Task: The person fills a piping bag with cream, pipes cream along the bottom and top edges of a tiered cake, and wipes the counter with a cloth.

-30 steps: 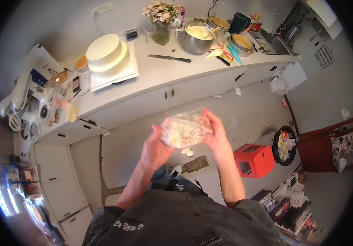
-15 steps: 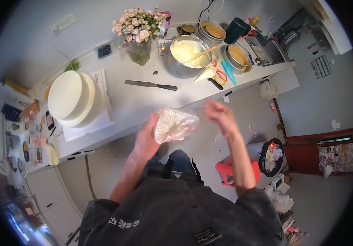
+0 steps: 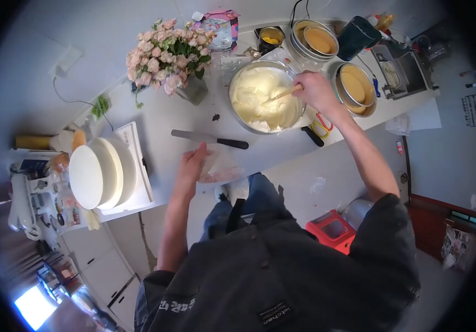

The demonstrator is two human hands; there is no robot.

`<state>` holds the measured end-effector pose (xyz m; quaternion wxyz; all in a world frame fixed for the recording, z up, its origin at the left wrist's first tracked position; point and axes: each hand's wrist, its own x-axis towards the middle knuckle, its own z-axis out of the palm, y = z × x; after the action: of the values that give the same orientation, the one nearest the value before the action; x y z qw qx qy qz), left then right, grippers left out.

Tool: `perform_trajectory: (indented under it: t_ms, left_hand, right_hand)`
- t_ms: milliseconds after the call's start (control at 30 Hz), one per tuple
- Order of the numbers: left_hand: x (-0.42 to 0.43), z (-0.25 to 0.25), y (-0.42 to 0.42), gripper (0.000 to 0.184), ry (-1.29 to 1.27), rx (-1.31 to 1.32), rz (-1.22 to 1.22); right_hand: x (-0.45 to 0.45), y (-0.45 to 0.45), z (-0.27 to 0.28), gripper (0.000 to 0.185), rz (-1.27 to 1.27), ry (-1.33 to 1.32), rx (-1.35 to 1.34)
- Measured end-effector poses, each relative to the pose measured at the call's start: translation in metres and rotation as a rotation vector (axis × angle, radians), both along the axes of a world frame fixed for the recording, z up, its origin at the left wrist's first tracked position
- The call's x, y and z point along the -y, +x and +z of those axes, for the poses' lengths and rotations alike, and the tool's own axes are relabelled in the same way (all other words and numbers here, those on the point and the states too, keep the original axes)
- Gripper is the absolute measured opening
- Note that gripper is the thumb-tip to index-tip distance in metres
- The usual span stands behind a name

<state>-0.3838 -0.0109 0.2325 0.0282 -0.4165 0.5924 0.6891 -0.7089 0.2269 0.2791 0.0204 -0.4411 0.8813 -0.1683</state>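
My right hand (image 3: 320, 93) is closed around the handle of a wooden spatula (image 3: 282, 95), whose far end sits in pale cream (image 3: 260, 97). The cream fills much of a large metal bowl (image 3: 231, 113) on the counter. By the counter's front edge, my left hand (image 3: 192, 163) grips a clear, crumpled plastic bag (image 3: 220, 166) at its left side. Just beyond that hand lies a palette knife (image 3: 232, 143) with a black handle. Right of the bowl are scissors (image 3: 322, 126) with red and yellow handles, beside another black handle (image 3: 312, 136).
White round cakes or cake forms (image 3: 91, 177) stand on a white board (image 3: 138, 160) at left. A vase of pink roses (image 3: 166, 61) stands behind. Round tins with sponge cake (image 3: 357, 86) are at right, near a sink (image 3: 409, 72). A red stool (image 3: 332, 229) is on the floor.
My right hand has gone from the air to the spatula in the bowl. The bag in my left hand, bunched up before, now hangs flatter. My view has shifted.
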Motion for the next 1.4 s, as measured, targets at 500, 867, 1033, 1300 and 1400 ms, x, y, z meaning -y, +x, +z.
perform_trajectory:
  t_ms: [500,867,1033,1300,1400]
  left_hand:
    - [0.032,-0.068,-0.150,0.042,-0.512,-0.128,-0.527]
    - [-0.041,-0.031,-0.100,0.045,0.321,-0.187,-0.093]
    - [-0.050,-0.039,-0.098,0.046,0.291,-0.243,-0.067]
    - [-0.069,-0.036,-0.107,0.042,0.128,-0.195,0.045]
    - [-0.074,-0.035,-0.109,0.043,0.088,-0.168,0.095]
  right_hand:
    - [0.029,-0.010,0.117,0.017,0.281,0.687,0.113]
    - [0.011,0.047,0.099,0.026,-0.396,0.570,1.006]
    - [0.019,0.031,0.076,0.016,-0.143,0.298,0.408]
    - [0.021,0.003,0.044,0.008,0.466,0.800,-0.198]
    - [0.019,0.012,0.050,0.009,0.507,0.812,0.069]
